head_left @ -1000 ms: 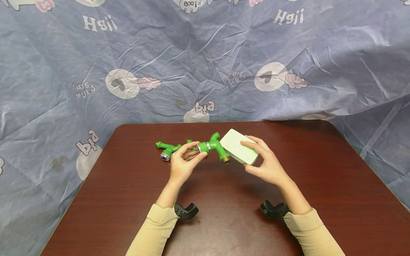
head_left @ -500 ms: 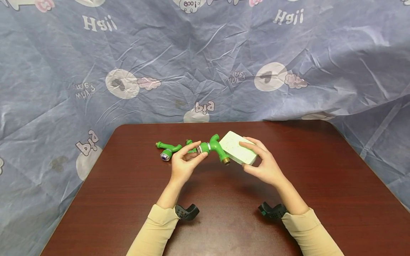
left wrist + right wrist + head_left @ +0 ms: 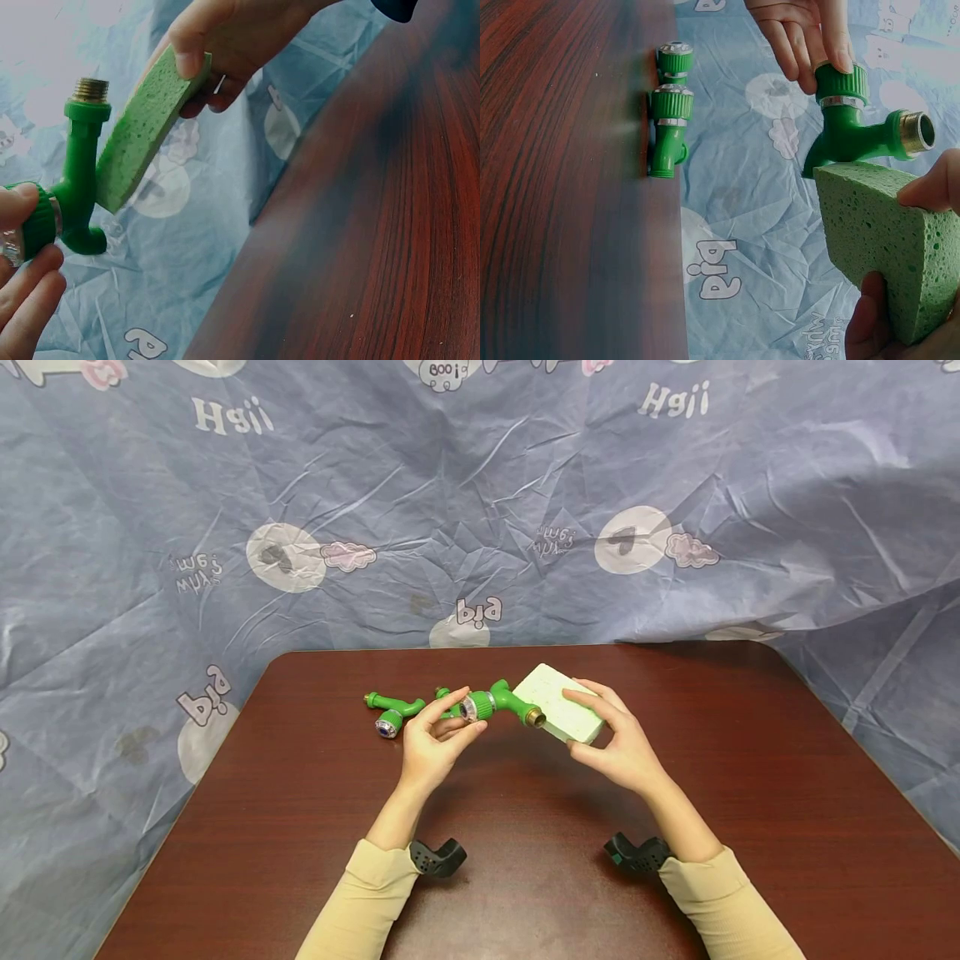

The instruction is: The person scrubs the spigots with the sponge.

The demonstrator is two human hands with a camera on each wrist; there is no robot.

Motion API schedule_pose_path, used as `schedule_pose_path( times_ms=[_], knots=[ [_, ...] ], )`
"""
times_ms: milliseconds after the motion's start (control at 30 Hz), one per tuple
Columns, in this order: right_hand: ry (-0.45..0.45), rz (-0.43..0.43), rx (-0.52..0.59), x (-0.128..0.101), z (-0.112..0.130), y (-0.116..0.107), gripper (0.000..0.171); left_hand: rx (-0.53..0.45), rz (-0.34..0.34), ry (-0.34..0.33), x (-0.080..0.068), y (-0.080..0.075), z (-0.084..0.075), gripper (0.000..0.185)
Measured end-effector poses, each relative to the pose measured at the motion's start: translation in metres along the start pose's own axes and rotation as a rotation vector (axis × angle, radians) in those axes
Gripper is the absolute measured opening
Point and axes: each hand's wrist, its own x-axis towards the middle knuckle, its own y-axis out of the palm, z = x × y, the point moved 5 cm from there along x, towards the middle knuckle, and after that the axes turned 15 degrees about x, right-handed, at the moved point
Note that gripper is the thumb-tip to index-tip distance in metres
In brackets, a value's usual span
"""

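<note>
My left hand (image 3: 431,747) pinches a green tap (image 3: 504,698) by its ribbed knob, holding it above the table. The tap's brass threaded end (image 3: 915,133) points towards the right hand's side. My right hand (image 3: 622,743) grips a pale green sponge (image 3: 558,703) between thumb and fingers. In the right wrist view the sponge's corner (image 3: 832,176) meets the underside of the tap body. The left wrist view has the sponge (image 3: 139,135) tilted close beside the tap (image 3: 75,180).
Two more green taps lie on the brown table (image 3: 315,827): one tap (image 3: 393,710) left of my left hand, another tap (image 3: 442,693) partly hidden behind it. A patterned blue cloth (image 3: 480,510) hangs behind the table.
The tap has turned in my left hand, so its brass end has swung up and now faces more towards the camera. The sponge has shifted only slightly against it.
</note>
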Motion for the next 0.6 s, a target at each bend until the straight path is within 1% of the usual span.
schedule_pose_path(
  times_ms=[100,200,400,600],
  knots=[
    [-0.013,-0.015,0.007,0.0,0.001,-0.002,0.057,0.016,-0.013,0.055,0.0,0.0,-0.003,0.045],
    [-0.026,-0.029,0.019,0.0,0.003,-0.005,0.058,0.026,-0.026,0.083,0.0,0.0,-0.004,0.043],
    [-0.037,-0.033,0.045,0.001,0.005,-0.011,0.058,0.007,-0.03,0.081,0.001,0.0,-0.002,0.044],
    [-0.087,0.022,0.101,0.001,0.009,-0.009,0.057,0.025,-0.023,0.093,0.001,0.002,-0.002,0.043]
  ],
)
